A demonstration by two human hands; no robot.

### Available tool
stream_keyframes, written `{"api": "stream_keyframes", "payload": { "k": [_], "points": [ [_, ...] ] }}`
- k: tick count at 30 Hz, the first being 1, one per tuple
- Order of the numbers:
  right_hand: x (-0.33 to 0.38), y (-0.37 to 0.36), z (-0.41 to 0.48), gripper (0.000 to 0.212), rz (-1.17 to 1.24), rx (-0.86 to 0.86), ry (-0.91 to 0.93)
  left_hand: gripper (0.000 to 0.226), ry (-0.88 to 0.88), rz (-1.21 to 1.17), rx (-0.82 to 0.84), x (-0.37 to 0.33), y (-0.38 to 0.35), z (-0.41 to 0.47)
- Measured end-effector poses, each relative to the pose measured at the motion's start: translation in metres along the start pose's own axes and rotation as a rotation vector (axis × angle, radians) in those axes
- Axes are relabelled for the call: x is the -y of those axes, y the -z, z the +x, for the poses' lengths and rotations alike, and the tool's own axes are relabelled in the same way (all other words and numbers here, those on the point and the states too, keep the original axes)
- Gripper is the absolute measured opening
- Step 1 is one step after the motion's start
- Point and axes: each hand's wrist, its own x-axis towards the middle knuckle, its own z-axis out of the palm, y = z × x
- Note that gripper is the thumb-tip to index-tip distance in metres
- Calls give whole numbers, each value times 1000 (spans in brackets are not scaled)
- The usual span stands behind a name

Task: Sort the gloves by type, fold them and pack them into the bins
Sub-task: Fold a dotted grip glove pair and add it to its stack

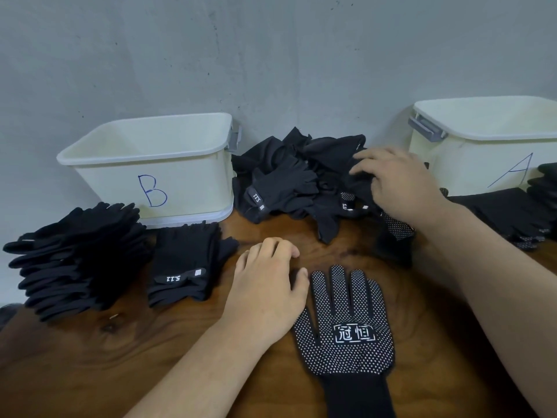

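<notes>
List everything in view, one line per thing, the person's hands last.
bin B: one, cream, back left, against the wall
bin A: one, cream, back right
loose glove pile: one, black, between the bins
tagged glove stack: one, black, in front of bin B
left glove stack: one, black, far left
dotted glove: one, black with white dots, flat at front centre
dotted glove stack: one, black with white dots, in front of bin A
table: one, brown wood
wall: one, grey, behind
left hand: one, on the table beside the dotted glove
right hand: one, on the loose glove pile
</notes>
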Motion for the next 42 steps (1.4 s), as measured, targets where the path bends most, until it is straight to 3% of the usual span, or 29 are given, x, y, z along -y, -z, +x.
{"api": "stream_keyframes", "payload": {
  "k": [2,5,8,11,13,15,25,29,31,35,38,42],
  "points": [
    [7,2,4,39,40,95,111,27,-1,-3,3,0,0,1],
    [14,-4,9,27,-85,225,164,26,-1,-2,3,-1,0,1],
    [14,-7,11,15,-36,96,83,26,-2,3,6,0,0,0],
    [17,9,15,9,331,-115,-109,27,1,6,7,0,1,0],
    [24,24,19,7,666,-197,-264,27,2,6,5,0,1,0],
    [32,37,23,6,852,-254,-334,28,2,4,7,-1,1,1],
    [54,87,28,6,1410,-293,-426,30,19,-16,2,-2,2,1],
    [50,91,32,5,1667,-226,-394,34,43,-37,-4,-2,4,0],
    [46,82,33,7,1569,-133,-438,38,54,-42,-3,-3,4,0],
    [37,58,25,11,1078,135,-540,51,78,-74,-12,-4,4,1],
    [36,51,22,10,916,212,-474,59,100,-113,-19,-3,4,1],
    [55,47,21,11,836,255,-247,60,93,-110,-15,-1,2,2]
  ]
}}
